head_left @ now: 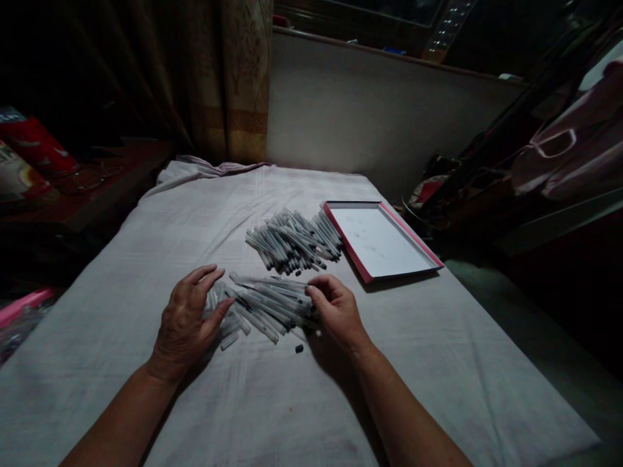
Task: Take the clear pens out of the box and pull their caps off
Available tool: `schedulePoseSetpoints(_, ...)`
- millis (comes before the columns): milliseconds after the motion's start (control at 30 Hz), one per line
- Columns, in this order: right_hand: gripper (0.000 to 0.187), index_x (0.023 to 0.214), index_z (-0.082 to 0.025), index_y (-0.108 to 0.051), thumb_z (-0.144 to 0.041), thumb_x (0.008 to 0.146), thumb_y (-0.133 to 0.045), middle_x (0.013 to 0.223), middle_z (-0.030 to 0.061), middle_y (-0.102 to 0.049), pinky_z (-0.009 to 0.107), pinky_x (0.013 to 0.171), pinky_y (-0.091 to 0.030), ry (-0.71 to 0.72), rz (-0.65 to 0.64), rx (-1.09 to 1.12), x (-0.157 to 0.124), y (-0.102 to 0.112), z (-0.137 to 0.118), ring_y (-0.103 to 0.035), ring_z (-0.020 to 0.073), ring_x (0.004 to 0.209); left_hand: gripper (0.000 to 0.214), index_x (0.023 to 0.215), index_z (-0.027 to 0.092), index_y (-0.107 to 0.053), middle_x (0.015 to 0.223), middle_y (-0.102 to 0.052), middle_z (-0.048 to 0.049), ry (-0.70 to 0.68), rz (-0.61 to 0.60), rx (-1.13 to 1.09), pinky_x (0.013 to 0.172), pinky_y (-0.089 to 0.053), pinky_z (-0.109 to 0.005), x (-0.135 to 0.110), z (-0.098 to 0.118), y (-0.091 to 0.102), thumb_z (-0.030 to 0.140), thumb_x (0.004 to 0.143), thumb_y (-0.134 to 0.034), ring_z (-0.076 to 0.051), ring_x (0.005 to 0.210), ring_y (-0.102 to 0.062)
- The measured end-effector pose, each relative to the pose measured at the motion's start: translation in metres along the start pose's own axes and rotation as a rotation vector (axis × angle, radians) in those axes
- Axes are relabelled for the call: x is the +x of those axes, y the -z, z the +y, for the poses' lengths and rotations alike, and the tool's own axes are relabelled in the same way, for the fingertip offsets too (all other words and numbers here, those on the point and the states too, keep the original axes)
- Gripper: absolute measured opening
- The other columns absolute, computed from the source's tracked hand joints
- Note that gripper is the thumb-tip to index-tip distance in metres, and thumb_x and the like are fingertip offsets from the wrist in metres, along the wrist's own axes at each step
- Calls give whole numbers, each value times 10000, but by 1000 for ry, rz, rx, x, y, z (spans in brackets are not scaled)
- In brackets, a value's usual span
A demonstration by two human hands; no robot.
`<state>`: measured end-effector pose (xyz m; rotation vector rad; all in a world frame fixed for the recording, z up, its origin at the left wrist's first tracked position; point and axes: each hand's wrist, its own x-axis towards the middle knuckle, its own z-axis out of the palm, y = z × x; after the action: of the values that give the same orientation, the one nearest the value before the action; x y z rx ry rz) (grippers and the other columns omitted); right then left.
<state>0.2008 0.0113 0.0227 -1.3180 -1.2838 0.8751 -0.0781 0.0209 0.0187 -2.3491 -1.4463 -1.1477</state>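
Observation:
My left hand [187, 318] rests with curved, spread fingers against the left end of a loose bunch of grey pens [260, 301] lying on a white cloth-covered surface [121, 292]. At the bunch's right end, my right hand [335, 308] has its fingers curled and pinched on the pen tips. A larger heap of the same pens [292, 240] lies just beyond, untouched. One small black cap [299, 349] lies alone on the cloth near my right wrist.
A shallow white box lid with a red rim [382, 241] lies to the right of the far heap. A curtain [233, 78] and a pale wall stand behind. Dark clutter and hanging bags [559, 149] flank the right side; red packets [29, 152] sit far left.

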Motion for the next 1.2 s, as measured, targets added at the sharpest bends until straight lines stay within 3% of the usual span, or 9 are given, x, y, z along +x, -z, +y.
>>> schedulePoseSetpoints(100,200,776,-200,-659,-397,757,-682,661,-7,-650,253,590,-469,-74,-100,121,-7,-16,-6,-581,144,608,415,1367,241,-506,1304,-650,-117,-62,-95,-12,991,-523,-427,-3,4,-3,392,981,-527,-266,1178,-639)
schedulePoseSetpoints(200,209,772,-202,-658,-398,731,-718,636,-19,-641,244,571,-463,-129,-138,214,-7,-20,-8,-557,132,584,276,1205,240,-605,1058,-738,-70,-105,-170,-42,873,-550,-375,-4,4,-2,373,991,-494,-234,954,-704)
schedulePoseSetpoints(333,224,756,-200,-666,-413,729,-730,635,-19,-639,234,548,-446,-154,-134,227,-5,-14,-7,-533,120,568,196,1008,233,-651,869,-733,-39,-141,-166,-60,794,-540,-333,0,8,3,352,986,-496,-207,813,-691)
schedulePoseSetpoints(500,255,709,-192,-682,-437,734,-749,596,-17,-627,245,546,-459,-151,-124,190,-4,-8,-3,-533,124,559,220,968,237,-672,819,-722,-33,-136,-199,-70,741,-517,-327,4,14,5,365,985,-494,-203,759,-671)
schedulePoseSetpoints(667,188,771,-195,-729,-380,741,-724,692,19,-711,271,614,-516,-119,-135,190,-5,-5,0,-616,150,623,237,941,217,-653,771,-705,-20,-205,-186,-62,709,-484,-311,6,16,5,366,1011,-482,-182,701,-647)
schedulePoseSetpoints(867,157,857,-215,-774,-312,777,-679,860,54,-761,282,680,-538,48,-139,51,-5,2,-1,-683,184,781,304,876,214,-659,726,-679,-10,-199,-244,-66,687,-453,-308,6,17,5,381,1020,-449,-175,672,-623)
schedulePoseSetpoints(1067,196,763,-199,-747,-379,799,-678,698,23,-719,266,594,-496,-42,-127,33,-4,4,2,-619,154,629,297,890,221,-668,748,-680,-10,-173,-294,-67,714,-455,-318,4,15,4,397,1011,-462,-179,698,-619)
schedulePoseSetpoints(1200,179,845,-196,-759,-338,759,-692,764,22,-722,251,581,-485,-64,-154,67,-4,4,2,-599,134,610,331,886,226,-678,748,-685,-10,-149,-317,-69,713,-457,-320,4,15,4,414,1016,-438,-175,701,-619)
